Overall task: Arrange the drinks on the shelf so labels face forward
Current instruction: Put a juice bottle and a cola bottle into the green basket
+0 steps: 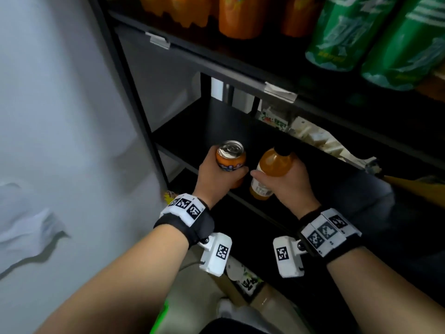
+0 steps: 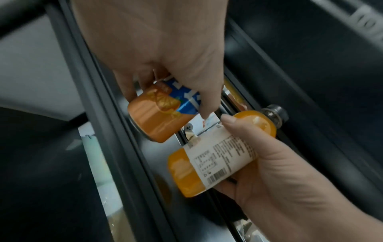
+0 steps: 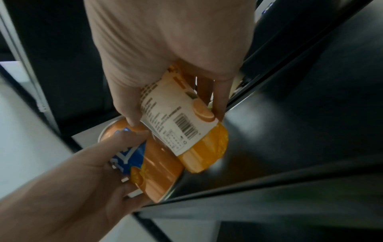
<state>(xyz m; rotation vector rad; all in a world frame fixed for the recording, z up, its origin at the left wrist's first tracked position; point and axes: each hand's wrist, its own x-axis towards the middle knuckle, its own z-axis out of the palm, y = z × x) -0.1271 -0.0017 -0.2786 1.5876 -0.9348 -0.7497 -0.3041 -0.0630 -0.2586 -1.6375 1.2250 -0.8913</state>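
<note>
My left hand (image 1: 218, 179) grips an orange soda can (image 1: 231, 157) with a blue logo, held upright just above the black middle shelf (image 1: 204, 124). Beside it my right hand (image 1: 286, 182) holds an orange juice bottle (image 1: 272, 165) with a black cap and a white label. In the left wrist view the can (image 2: 157, 117) is seen from below, and the bottle (image 2: 215, 157) shows its barcode side. The right wrist view has the bottle (image 3: 186, 124) above the can (image 3: 157, 167), and the two almost touch.
The upper shelf holds orange cans (image 1: 240, 15) and green cans (image 1: 342, 34), with price clips (image 1: 280, 91) on its front rail. White snack packs (image 1: 310, 133) lie at the back right of the middle shelf. A grey wall (image 1: 60, 116) stands to the left. More packs (image 1: 245, 280) sit low down.
</note>
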